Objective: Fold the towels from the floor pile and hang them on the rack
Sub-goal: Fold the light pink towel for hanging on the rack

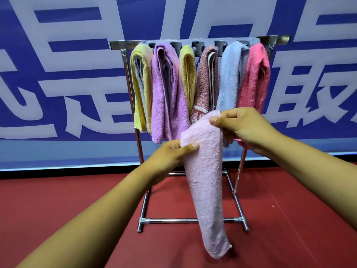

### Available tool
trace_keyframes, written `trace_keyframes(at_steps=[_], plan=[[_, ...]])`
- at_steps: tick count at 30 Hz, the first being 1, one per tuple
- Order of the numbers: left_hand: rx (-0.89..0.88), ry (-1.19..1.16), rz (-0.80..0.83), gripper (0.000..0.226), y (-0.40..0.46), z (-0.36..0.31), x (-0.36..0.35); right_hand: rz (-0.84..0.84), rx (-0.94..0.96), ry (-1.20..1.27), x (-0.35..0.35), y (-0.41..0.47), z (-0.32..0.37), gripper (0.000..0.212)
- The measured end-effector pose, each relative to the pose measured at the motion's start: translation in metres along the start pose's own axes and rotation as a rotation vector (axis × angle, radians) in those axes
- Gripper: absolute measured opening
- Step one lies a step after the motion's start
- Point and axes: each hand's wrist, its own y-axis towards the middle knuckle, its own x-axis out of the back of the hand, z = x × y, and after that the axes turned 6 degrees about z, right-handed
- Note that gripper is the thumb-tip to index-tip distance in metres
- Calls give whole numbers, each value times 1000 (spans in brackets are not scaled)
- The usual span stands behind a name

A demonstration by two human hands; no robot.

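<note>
A pale pink towel hangs lengthwise in front of me, its lower end just above the red floor. My left hand pinches its left upper edge between thumb and fingers. My right hand pinches the top corner, a little higher and to the right. Behind the towel stands a chrome rack with several folded towels over its top bar: yellow, purple, a second yellow, mauve, light blue and coral pink.
The rack's base bars lie on the red floor right behind the hanging towel. A blue banner with large white characters covers the wall behind the rack. No floor pile is in view.
</note>
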Motion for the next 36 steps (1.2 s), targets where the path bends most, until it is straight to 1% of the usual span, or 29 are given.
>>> trace_keyframes(at_steps=[3, 5, 6, 8, 9, 11, 14, 21, 22, 24, 26, 28, 33, 36], plan=[[-26, -26, -1, 30, 4, -5, -4, -57, -23, 5, 6, -2, 1, 38], [-35, -40, 3, 35, 7, -10, -9, -61, -25, 14, 10, -3, 0, 37], [-39, -57, 7, 34, 8, -13, -10, -37, -27, 24, 11, -4, -2, 37], [-42, -83, 6, 29, 11, -20, -13, 65, -42, 72, 13, -7, -8, 42], [-44, -88, 3, 28, 12, -23, -13, 115, -66, 103, 15, -9, -12, 36], [-49, -86, -4, 27, 15, -29, -11, 198, -113, 133, 20, -13, -16, 19], [-38, -86, -23, 27, 17, -36, -8, 240, -119, 102, 23, -17, -17, 22], [-50, -159, -129, 20, 18, -44, -3, 35, -23, 124, 9, -13, -11, 7], [-52, -165, -138, 19, 17, -44, -3, -1, -5, 125, 7, -12, -11, 9], [-52, -179, -143, 19, 16, -46, -2, -55, 45, 111, 4, -12, -10, 20], [-55, -191, -140, 19, 15, -47, -2, -63, 85, 69, 2, -13, -8, 23], [-59, -212, -139, 20, 14, -47, -2, -52, 100, 53, -1, -14, -7, 19], [-52, -229, -139, 19, 15, -46, -3, -30, 75, 96, -4, -15, -4, 9], [-37, -220, -139, 19, 16, -42, -2, -52, 58, 56, -3, -15, -4, 13]])
